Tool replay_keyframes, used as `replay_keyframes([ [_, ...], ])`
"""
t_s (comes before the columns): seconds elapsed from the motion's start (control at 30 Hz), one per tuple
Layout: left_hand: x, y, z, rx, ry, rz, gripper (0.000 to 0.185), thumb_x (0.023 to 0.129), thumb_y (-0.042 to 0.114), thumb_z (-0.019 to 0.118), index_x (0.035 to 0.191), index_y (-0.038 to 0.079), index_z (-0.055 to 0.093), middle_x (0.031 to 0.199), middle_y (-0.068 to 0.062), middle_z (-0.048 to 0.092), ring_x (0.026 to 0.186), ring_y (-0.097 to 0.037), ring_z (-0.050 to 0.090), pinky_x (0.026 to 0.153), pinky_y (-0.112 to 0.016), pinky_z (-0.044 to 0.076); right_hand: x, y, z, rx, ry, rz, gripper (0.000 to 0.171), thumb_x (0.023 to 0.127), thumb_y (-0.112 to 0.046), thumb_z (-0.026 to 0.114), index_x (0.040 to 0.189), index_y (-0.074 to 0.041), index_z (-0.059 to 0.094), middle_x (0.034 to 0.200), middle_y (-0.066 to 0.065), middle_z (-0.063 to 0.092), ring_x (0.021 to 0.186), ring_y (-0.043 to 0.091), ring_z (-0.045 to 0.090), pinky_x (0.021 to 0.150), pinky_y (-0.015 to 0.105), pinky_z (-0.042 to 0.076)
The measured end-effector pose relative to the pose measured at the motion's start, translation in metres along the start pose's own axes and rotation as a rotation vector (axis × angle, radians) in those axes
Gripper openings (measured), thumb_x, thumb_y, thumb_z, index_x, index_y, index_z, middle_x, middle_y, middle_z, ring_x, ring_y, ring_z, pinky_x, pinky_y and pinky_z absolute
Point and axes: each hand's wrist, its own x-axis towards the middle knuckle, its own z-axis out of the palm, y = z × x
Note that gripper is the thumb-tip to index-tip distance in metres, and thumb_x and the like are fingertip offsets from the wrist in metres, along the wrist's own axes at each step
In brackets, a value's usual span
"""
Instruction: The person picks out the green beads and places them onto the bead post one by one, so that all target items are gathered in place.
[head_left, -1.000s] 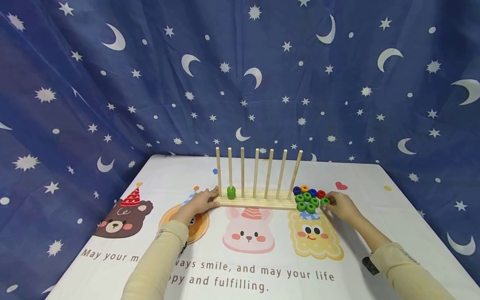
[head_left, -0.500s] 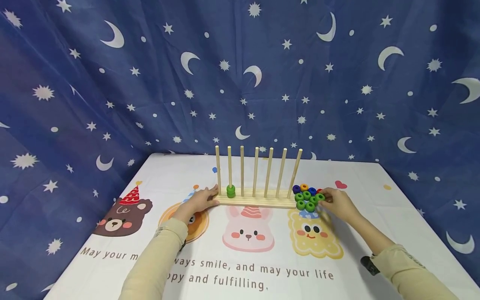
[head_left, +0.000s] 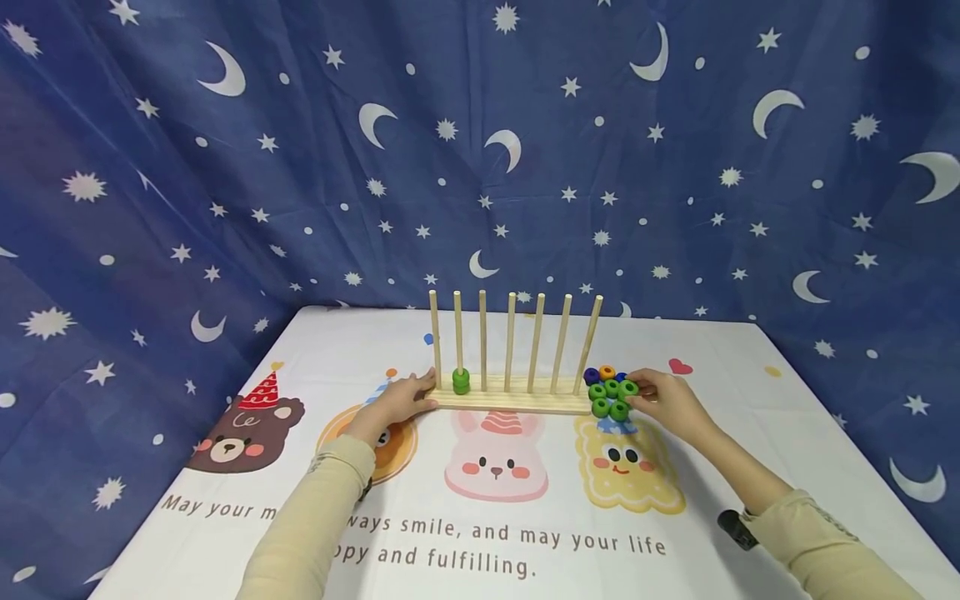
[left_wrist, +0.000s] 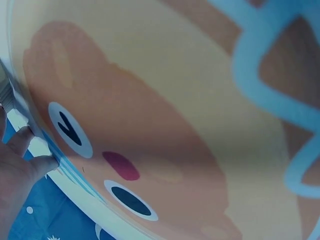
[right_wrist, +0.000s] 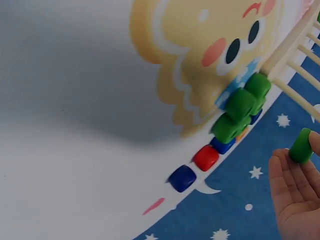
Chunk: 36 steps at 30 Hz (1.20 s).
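A wooden peg stand (head_left: pixel 517 402) with several upright pegs is on the table. Two green beads (head_left: pixel 461 382) are stacked on its second peg from the left. At the stand's left end, my left hand (head_left: pixel 401 402) holds the base, thumb in front and fingers behind; its fingers (left_wrist: pixel 44 164) show at the left wrist view's edge. My right hand (head_left: pixel 670 403) pinches a green bead (right_wrist: pixel 301 146) between thumb and fingers, above the loose beads by the stand's right end. Those include green beads (right_wrist: pixel 241 102), a red bead (right_wrist: pixel 206 157) and a dark blue bead (right_wrist: pixel 182 178).
An orange bead (head_left: pixel 607 372) and a purple bead (head_left: pixel 592 376) lie behind the green ones. The white tablecloth (head_left: pixel 570 583) bears printed cartoon figures and lettering. A blue curtain (head_left: pixel 420 192) with moons and stars hangs behind the table.
My right hand has moved left and slightly away from me with the green bead, covering the red bead in the head view. My left hand stays at the stand's end.
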Motion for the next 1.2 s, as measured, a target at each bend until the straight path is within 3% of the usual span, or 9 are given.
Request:
replay_keyframes([
  [0.5, 0.000, -0.004, 0.002, -0.001, -0.001, -0.008, 0.055, 0.086, 0.033, 0.053, 0.133, 0.008, 0.040, 0.143, -0.010, 0.025, 0.126, -0.045, 0.026, 0.102, -0.055, 0.025, 0.006, -0.036, 0.008, 0.067, 0.038, -0.097, 0.033, 0.076, -0.003, 0.066, 0.106, 0.005, 0.058, 0.094, 0.018, 0.065, 0.080, 0.026, 0.063, 0.072, 0.034, 0.053],
  [1.03, 0.004, -0.005, 0.002, 0.015, -0.010, -0.010, 0.057, 0.086, 0.034, 0.053, 0.135, 0.009, 0.036, 0.144, -0.009, 0.025, 0.126, -0.045, 0.026, 0.102, -0.054, 0.026, 0.014, -0.062, 0.007, 0.171, 0.079, -0.130, 0.035, 0.080, -0.012, 0.064, 0.113, 0.000, 0.058, 0.104, 0.018, 0.063, 0.088, 0.029, 0.062, 0.077, 0.039, 0.051],
  [1.2, 0.005, -0.005, 0.002, 0.007, 0.001, 0.000, 0.057, 0.085, 0.033, 0.054, 0.133, 0.008, 0.037, 0.143, -0.009, 0.026, 0.126, -0.044, 0.027, 0.102, -0.054, 0.026, 0.018, -0.070, 0.009, 0.212, 0.059, -0.155, 0.037, 0.082, -0.013, 0.061, 0.116, 0.000, 0.056, 0.108, 0.019, 0.061, 0.089, 0.028, 0.063, 0.076, 0.033, 0.052],
])
